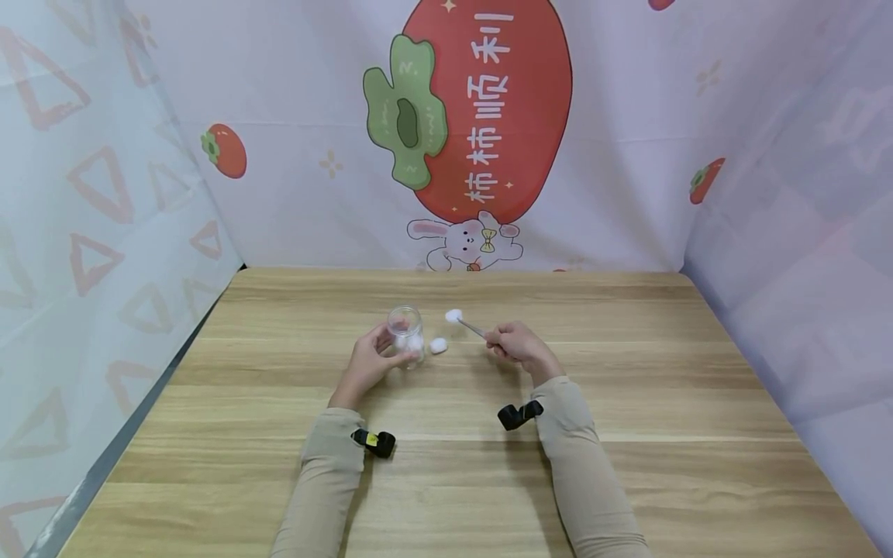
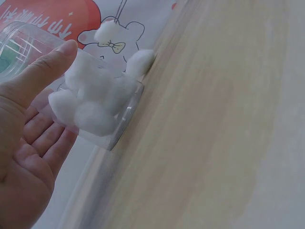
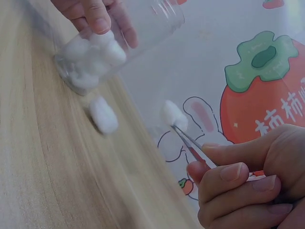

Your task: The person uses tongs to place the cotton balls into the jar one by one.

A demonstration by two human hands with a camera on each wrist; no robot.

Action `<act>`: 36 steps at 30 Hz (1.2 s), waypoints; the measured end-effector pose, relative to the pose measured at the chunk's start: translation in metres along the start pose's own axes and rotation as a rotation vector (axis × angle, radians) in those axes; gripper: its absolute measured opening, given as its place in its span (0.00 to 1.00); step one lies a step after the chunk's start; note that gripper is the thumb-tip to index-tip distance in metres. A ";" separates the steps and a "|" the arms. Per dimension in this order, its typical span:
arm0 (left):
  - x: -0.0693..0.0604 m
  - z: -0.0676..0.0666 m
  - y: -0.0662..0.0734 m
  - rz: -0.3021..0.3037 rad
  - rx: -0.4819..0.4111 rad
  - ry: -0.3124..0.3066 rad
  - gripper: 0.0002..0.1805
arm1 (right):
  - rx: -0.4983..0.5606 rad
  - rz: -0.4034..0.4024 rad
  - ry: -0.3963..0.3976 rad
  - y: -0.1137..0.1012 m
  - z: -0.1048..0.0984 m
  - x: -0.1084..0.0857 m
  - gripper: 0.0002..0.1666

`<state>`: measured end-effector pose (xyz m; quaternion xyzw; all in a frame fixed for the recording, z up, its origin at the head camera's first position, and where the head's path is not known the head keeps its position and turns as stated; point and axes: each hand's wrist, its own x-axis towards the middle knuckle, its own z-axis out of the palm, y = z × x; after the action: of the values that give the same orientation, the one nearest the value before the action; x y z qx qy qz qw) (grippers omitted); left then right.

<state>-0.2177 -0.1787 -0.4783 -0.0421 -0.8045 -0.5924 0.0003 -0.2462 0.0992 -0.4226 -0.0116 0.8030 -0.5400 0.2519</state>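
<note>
My left hand [image 1: 372, 360] grips a clear, lidless jar [image 1: 405, 322] that stands upright on the table. Several white cotton balls [image 2: 93, 107] lie in its lower part. Between thumb and fingers my right hand [image 1: 518, 345] pinches metal tweezers [image 3: 190, 145]. A cotton ball [image 3: 173, 114] is caught in the tweezers' tips, raised above the table and to the right of the jar's mouth. One more cotton ball [image 1: 438, 346] lies on the wood just right of the jar, apart from both hands.
The wooden table [image 1: 446, 480] reaches to a printed cloth backdrop [image 1: 300, 209] behind, with cloth at both sides. Black cameras are strapped to the left sleeve [image 1: 328, 457] and the right sleeve [image 1: 575, 434].
</note>
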 end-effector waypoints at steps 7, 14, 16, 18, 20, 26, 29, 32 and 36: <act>0.001 0.000 -0.001 0.030 0.001 0.005 0.38 | -0.027 -0.050 -0.011 -0.006 -0.001 -0.005 0.16; 0.000 -0.001 0.000 0.031 0.005 0.001 0.38 | -0.023 -0.082 -0.024 -0.015 -0.001 -0.011 0.16; 0.000 -0.001 0.001 0.028 0.004 -0.001 0.38 | -0.018 -0.093 -0.030 -0.018 -0.001 -0.013 0.16; 0.000 -0.001 0.002 0.023 0.002 -0.001 0.38 | -0.026 -0.111 -0.038 -0.021 0.000 -0.015 0.16; -0.001 -0.001 0.002 0.017 0.001 0.000 0.39 | -0.032 -0.122 -0.039 -0.024 0.001 -0.017 0.16; -0.001 0.000 0.002 0.014 0.010 0.001 0.39 | -0.042 -0.144 -0.039 -0.031 0.005 -0.023 0.15; -0.001 -0.001 0.002 0.023 0.011 0.002 0.39 | -0.046 -0.158 -0.045 -0.034 0.007 -0.025 0.15; -0.001 0.000 0.002 0.030 0.005 0.001 0.38 | -0.061 -0.179 -0.056 -0.036 0.010 -0.025 0.15; -0.001 0.000 0.002 0.027 0.006 0.003 0.37 | -0.076 -0.201 -0.069 -0.038 0.014 -0.024 0.15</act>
<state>-0.2163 -0.1783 -0.4763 -0.0521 -0.8057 -0.5899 0.0099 -0.2287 0.0786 -0.3837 -0.1203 0.8085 -0.5311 0.2233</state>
